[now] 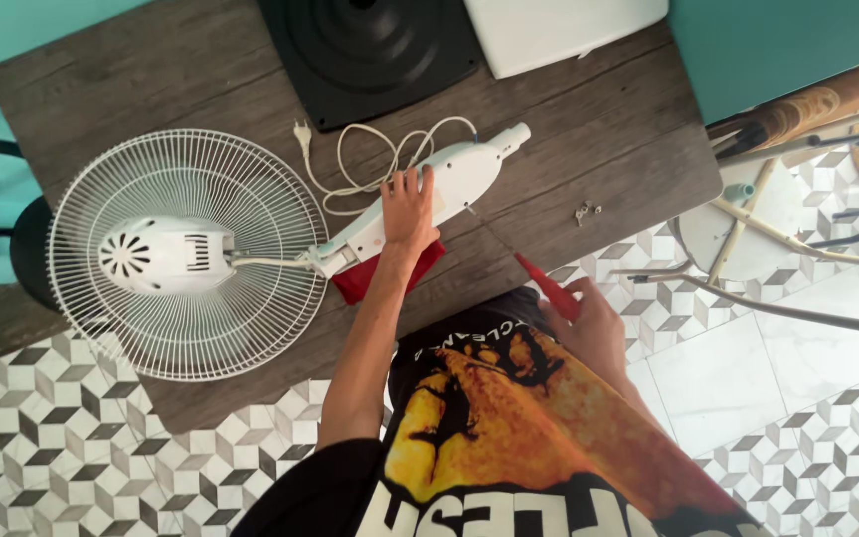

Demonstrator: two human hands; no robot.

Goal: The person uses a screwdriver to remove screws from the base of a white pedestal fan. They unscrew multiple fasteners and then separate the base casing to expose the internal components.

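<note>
One head view. Left hand presses flat, fingers spread, on the white fan stem lying on the wooden table. Right hand grips a red-handled screwdriver, tip at the stem. Keep the shaft square to the screw and the stem pinned.

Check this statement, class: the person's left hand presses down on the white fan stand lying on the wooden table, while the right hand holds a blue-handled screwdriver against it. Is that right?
One detail is wrong: the screwdriver in the right hand has a red handle, not blue. The head view shows it. The rest stands: the left hand presses on the white fan stand lying on the wooden table.
</note>
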